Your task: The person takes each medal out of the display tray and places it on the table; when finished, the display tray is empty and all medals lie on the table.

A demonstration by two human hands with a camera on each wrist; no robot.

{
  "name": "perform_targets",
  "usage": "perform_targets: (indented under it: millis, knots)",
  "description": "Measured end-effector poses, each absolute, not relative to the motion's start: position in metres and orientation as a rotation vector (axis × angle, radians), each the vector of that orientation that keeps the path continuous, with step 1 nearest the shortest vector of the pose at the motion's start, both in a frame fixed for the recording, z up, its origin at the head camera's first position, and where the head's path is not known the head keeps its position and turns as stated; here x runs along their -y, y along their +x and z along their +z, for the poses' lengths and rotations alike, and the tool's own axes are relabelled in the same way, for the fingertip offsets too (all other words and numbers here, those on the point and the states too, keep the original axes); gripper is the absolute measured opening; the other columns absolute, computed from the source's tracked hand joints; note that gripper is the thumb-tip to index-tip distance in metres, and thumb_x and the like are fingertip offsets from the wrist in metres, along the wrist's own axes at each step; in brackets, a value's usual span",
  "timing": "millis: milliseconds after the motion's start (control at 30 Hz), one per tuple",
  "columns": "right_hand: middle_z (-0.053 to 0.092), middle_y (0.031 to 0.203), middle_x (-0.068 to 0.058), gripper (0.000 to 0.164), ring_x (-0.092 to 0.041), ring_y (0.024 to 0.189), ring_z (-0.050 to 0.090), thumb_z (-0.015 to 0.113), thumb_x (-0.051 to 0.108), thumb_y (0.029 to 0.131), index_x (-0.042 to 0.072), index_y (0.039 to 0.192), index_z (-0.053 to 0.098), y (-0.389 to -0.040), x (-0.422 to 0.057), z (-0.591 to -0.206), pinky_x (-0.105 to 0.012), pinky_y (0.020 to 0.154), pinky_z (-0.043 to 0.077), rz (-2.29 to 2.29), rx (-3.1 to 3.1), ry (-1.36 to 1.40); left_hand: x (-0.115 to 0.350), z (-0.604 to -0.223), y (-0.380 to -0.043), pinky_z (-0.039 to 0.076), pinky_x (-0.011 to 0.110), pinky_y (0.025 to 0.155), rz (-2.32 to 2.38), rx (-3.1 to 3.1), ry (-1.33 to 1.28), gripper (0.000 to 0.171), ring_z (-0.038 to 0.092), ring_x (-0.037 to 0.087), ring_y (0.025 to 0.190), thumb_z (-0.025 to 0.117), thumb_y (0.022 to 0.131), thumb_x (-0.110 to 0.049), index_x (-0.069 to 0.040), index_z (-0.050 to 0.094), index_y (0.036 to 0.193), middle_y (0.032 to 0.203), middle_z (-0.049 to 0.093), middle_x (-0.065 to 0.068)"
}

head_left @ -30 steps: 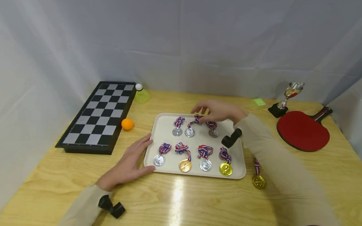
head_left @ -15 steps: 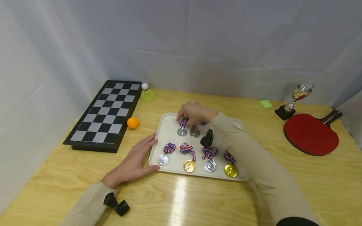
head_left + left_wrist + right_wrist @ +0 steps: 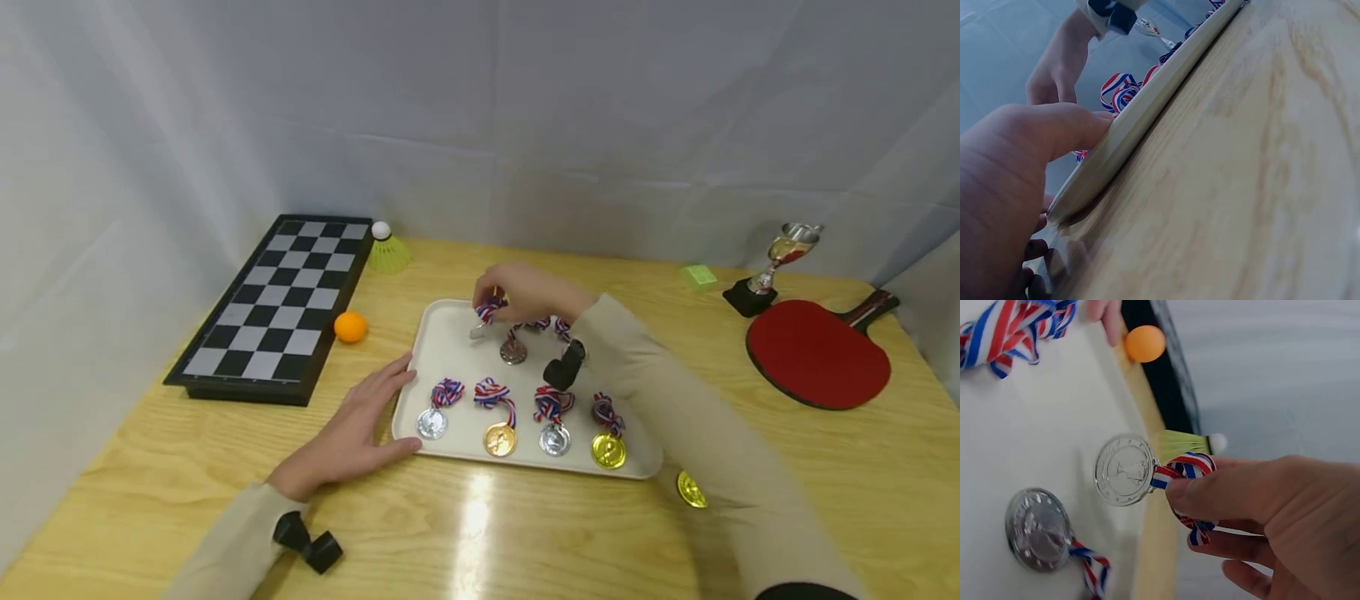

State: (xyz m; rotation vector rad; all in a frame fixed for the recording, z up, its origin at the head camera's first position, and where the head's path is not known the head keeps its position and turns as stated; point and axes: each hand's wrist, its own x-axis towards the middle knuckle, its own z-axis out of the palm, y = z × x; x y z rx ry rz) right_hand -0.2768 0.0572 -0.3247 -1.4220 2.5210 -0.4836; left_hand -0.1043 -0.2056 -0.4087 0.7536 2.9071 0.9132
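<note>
In the head view, my right hand (image 3: 525,293) is above the back left of a cream tray (image 3: 450,342). Its thumb and fingers pinch the bunched striped ribbon of a silver medal (image 3: 1124,470), which hangs clear of the tray. A darker medal (image 3: 513,352) lies beside it, and more ribbons (image 3: 562,327) are partly hidden by the right wrist. Along the front of the tray lie a silver medal (image 3: 432,423), an orange-gold medal (image 3: 499,439), another silver medal (image 3: 554,440) and a gold medal (image 3: 608,451). My left hand (image 3: 348,429) rests against the tray's front-left corner, thumb on the rim.
A folding chessboard (image 3: 277,292) lies on the left, near an orange ball (image 3: 350,327) and a yellow shuttlecock (image 3: 388,252). To the right are a trophy (image 3: 776,262), a red table-tennis bat (image 3: 817,354), a green block (image 3: 699,276) and a gold medal (image 3: 691,489) partly under the right forearm.
My right hand has moved left from the middle ribbons to the back-left silver medal, taken its ribbon and raised it off the tray. The left hand stays at the tray's corner.
</note>
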Motion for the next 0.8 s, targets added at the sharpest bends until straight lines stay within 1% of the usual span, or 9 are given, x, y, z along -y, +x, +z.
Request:
perform_targets:
  millis: [67, 200, 400, 500, 667, 800]
  knots:
    - [0.067, 0.098, -0.009, 0.019, -0.022, 0.091, 0.061, 0.065, 0.002, 0.083, 0.002, 0.102, 0.068, -0.271, -0.071, -0.317, -0.035, 0.085, 0.051, -0.553, -2.507, -1.42, 0.205, -0.409, -0.105, 0.022, 0.063, 0.11, 0.916, -2.907, 0.759, 0.084, 0.025, 0.037, 0.143, 0.072, 0.081, -0.04, -0.004, 0.034, 0.147, 0.16, 0.02, 0.013]
    - [0.066, 0.095, -0.007, 0.016, -0.02, 0.087, 0.062, 0.068, 0.003, 0.084, 0.003, 0.101, 0.068, -0.253, -0.106, -0.304, -0.035, 0.081, 0.053, -0.647, -2.528, -1.413, 0.205, -0.41, -0.105, 0.021, 0.065, 0.109, 0.924, -2.907, 0.781, 0.084, 0.025, 0.038, 0.142, 0.073, 0.081, -0.038, -0.003, 0.034, 0.146, 0.16, 0.02, 0.014]
    - [0.065, 0.096, -0.001, 0.015, -0.013, 0.084, 0.061, 0.069, 0.003, 0.086, 0.008, 0.1, 0.068, -0.212, -0.175, -0.295, -0.036, 0.075, 0.054, -0.699, -2.602, -1.341, 0.206, -0.412, -0.106, 0.023, 0.065, 0.107, 0.91, -2.93, 0.796, 0.083, 0.027, 0.04, 0.141, 0.073, 0.08, -0.038, -0.002, 0.036, 0.145, 0.159, 0.022, 0.014]
    - [0.065, 0.097, 0.006, 0.02, -0.008, 0.085, 0.059, 0.072, 0.006, 0.085, 0.014, 0.103, 0.068, -0.186, -0.212, -0.296, -0.034, 0.074, 0.053, -0.709, -2.674, -1.231, 0.207, -0.413, -0.107, 0.023, 0.065, 0.107, 0.907, -2.933, 0.797, 0.082, 0.027, 0.04, 0.141, 0.073, 0.08, -0.038, -0.002, 0.037, 0.145, 0.159, 0.023, 0.014]
    - [0.064, 0.096, 0.018, 0.032, 0.001, 0.083, 0.056, 0.077, 0.006, 0.079, 0.022, 0.104, 0.066, -0.141, -0.272, -0.307, -0.024, 0.069, 0.051, -0.732, -2.786, -1.113, 0.205, -0.414, -0.107, 0.023, 0.065, 0.107, 0.911, -2.927, 0.802, 0.081, 0.028, 0.04, 0.14, 0.072, 0.081, -0.039, -0.003, 0.038, 0.144, 0.159, 0.023, 0.014]
    - [0.063, 0.094, 0.02, 0.036, 0.004, 0.08, 0.054, 0.08, 0.008, 0.075, 0.027, 0.102, 0.065, -0.113, -0.312, -0.321, -0.02, 0.063, 0.048, -0.693, -2.815, -1.033, 0.205, -0.414, -0.108, 0.023, 0.066, 0.106, 0.916, -2.928, 0.808, 0.081, 0.028, 0.04, 0.14, 0.073, 0.081, -0.039, -0.003, 0.038, 0.144, 0.158, 0.023, 0.015]
